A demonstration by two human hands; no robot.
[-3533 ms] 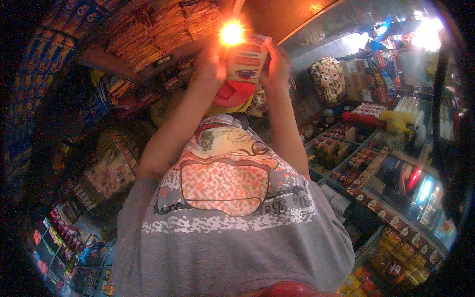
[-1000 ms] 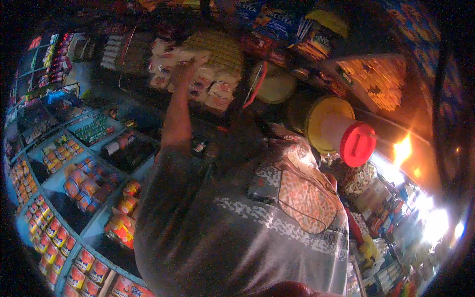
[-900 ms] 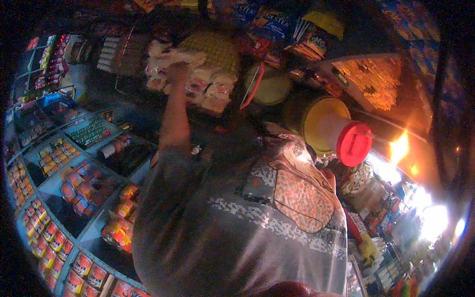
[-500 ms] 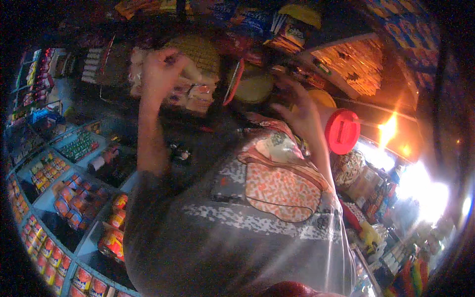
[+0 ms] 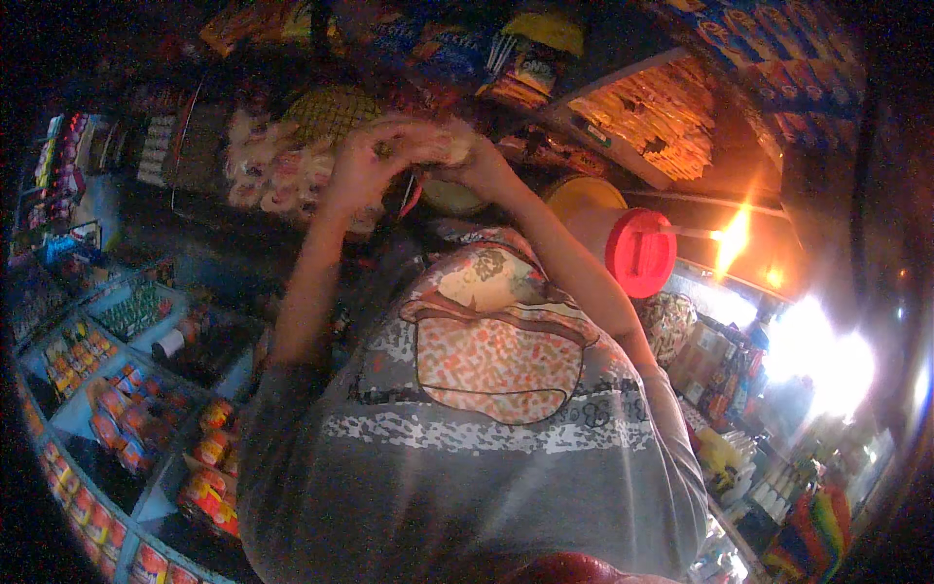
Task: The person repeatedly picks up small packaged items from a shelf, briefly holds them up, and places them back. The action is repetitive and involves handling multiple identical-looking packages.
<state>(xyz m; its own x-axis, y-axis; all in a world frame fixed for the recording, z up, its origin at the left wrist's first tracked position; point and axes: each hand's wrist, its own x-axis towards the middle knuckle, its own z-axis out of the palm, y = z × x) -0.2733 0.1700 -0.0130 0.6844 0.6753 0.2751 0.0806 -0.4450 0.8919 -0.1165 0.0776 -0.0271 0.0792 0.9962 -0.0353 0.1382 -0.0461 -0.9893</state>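
My left hand [image 5: 366,164] and my right hand [image 5: 477,162] meet in front of my chest, fingers curled toward each other. Between them is a small pale thing [image 5: 443,150], too blurred and dim to name. Several pale wrapped packs [image 5: 277,180] are stacked just left of my left hand, beside a round yellow mesh-patterned thing [image 5: 336,115]. Below my right hand, a round dull-yellow lid [image 5: 455,198] is partly covered by my wrist.
A jar with a red lid [image 5: 642,253] lies to the right of my right forearm, near a yellow round lid [image 5: 589,198]. Orange sachets [image 5: 652,117] fill a sloping rack at the upper right. Divided blue shelves [image 5: 170,375] with cans and bottles stand at the left.
My right hand, spread and apart before, has moved left to meet my left hand. My left hand has moved right, away from the pale packs, with something pale at its fingers.
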